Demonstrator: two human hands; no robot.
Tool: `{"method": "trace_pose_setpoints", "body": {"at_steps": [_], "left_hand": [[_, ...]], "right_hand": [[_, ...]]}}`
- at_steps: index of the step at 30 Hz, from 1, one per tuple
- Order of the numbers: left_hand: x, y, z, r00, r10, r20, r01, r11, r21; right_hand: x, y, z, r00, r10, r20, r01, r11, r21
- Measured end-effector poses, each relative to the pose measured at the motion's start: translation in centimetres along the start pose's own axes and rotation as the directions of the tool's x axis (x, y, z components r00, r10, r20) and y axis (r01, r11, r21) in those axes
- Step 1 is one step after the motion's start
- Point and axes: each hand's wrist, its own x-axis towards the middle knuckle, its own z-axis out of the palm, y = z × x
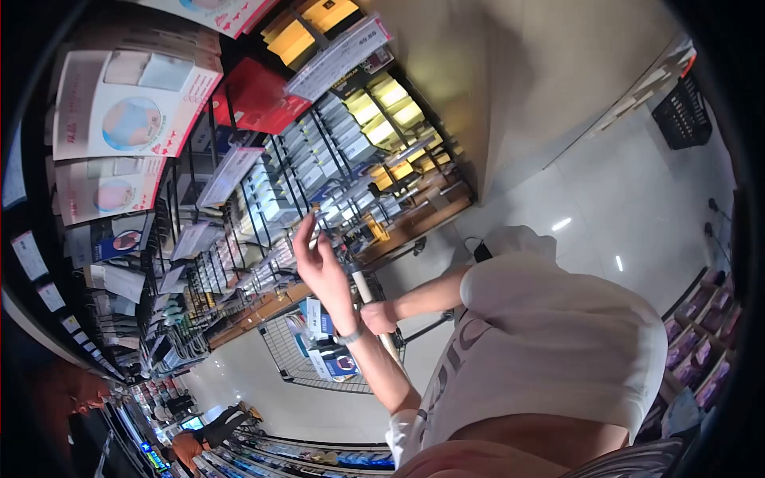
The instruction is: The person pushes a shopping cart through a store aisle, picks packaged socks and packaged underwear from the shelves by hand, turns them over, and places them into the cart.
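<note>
My left hand, with a grey watch at its wrist, is raised with its fingers apart and holds nothing. Its fingertips are in front of the hanging goods on the shelf rack; whether they touch any is unclear. My right hand is wrapped round the pale handle of a shopping cart. Inside the wire basket lie several blue and white packs, partly covered by my left arm.
Pink and white boxes and price tags jut from the rack. A black basket stands on the tiled floor. Purple packs fill a display at right. Farther off is another person.
</note>
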Motion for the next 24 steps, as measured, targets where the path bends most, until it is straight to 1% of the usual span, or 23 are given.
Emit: {"method": "trace_pose_setpoints", "body": {"at_steps": [1, 3, 5, 6, 7, 9, 10, 11, 12, 13, 14, 15, 16, 17, 19, 21, 22, 24], "left_hand": [[2.3, 1.2, 1.4, 0.996, 0.073, 0.05, -0.074, 0.997, 0.011], [6.7, 3.0, 4.3, 0.975, 0.173, 0.138, -0.182, 0.982, 0.051], [11.1, 3.1, 6.9, 0.945, 0.232, 0.23, -0.228, 0.973, -0.046], [12.9, 4.0, 8.3, 0.95, 0.212, 0.228, -0.171, 0.968, -0.185], [15.3, 3.1, 9.5, 0.986, 0.115, 0.124, -0.107, 0.992, -0.067], [19.5, 2.7, 11.5, 0.954, 0.283, 0.097, -0.26, 0.944, -0.205], [23.4, -0.9, 12.0, 0.928, 0.345, 0.14, -0.317, 0.929, -0.191], [24.1, -0.4, 12.8, 0.952, 0.269, 0.15, -0.219, 0.934, -0.284], [25.0, -2.0, 13.5, 0.964, 0.227, 0.138, -0.19, 0.953, -0.236], [25.3, -2.2, 14.0, 0.974, 0.186, 0.126, -0.162, 0.97, -0.183], [25.1, -2.7, 14.6, 0.983, 0.158, 0.094, -0.14, 0.975, -0.173], [23.2, -1.0, 15.1, 0.982, 0.134, 0.13, -0.097, 0.96, -0.263], [21.7, 0.2, 15.5, 0.973, 0.14, 0.183, -0.077, 0.947, -0.313], [20.4, 1.1, 15.9, 0.962, 0.145, 0.232, -0.052, 0.93, -0.364], [18.4, 2.1, 16.7, 0.965, 0.225, 0.135, -0.137, 0.872, -0.47], [17.8, 2.4, 15.6, 0.967, 0.228, 0.112, -0.155, 0.878, -0.452], [17.0, 2.5, 15.2, 0.969, 0.229, 0.091, -0.159, 0.861, -0.483], [15.3, 2.7, 13.9, 0.964, 0.249, 0.089, -0.184, 0.874, -0.45]], "right_hand": [[-0.1, 0.3, 1.3, 0.992, -0.002, -0.128, 0.005, 1.0, 0.025], [-0.3, 0.1, -0.9, 0.998, 0.041, 0.049, -0.039, 0.998, -0.04], [-1.1, 0.2, -1.0, 0.998, -0.007, -0.057, 0.008, 1.0, 0.016], [-1.5, 0.0, -2.2, 0.998, -0.021, -0.055, 0.022, 1.0, 0.007], [-1.7, -0.3, -3.1, 1.0, 0.006, -0.015, -0.006, 1.0, 0.016], [-1.8, 0.1, -2.5, 1.0, -0.014, -0.026, 0.014, 1.0, 0.014], [-1.9, 0.0, -3.0, 1.0, -0.014, -0.003, 0.014, 1.0, 0.005], [-2.0, -0.2, -3.4, 1.0, -0.017, 0.019, 0.017, 1.0, -0.001], [-2.0, -0.3, -3.6, 0.999, 0.0, 0.047, 0.002, 0.999, -0.036], [-1.9, -0.1, -3.5, 0.999, -0.023, 0.028, 0.024, 0.999, -0.038], [-1.9, -0.2, -3.1, 0.999, -0.021, 0.038, 0.023, 0.998, -0.055], [-1.9, -0.3, -3.2, 0.999, -0.019, 0.048, 0.022, 0.997, -0.071], [-1.8, -0.2, -2.8, 1.0, -0.02, 0.023, 0.021, 0.998, -0.056], [-1.9, -0.3, -3.2, 0.999, -0.016, 0.042, 0.017, 0.999, -0.047], [-1.5, -0.2, -2.3, 0.999, -0.03, 0.013, 0.031, 0.998, -0.059], [-1.5, -0.3, -2.4, 0.999, -0.02, 0.035, 0.022, 0.998, -0.062], [-1.6, -0.4, -2.6, 0.999, -0.015, 0.044, 0.017, 0.998, -0.061], [-1.4, -0.5, -2.7, 1.0, -0.022, 0.022, 0.023, 0.999, -0.044]]}}
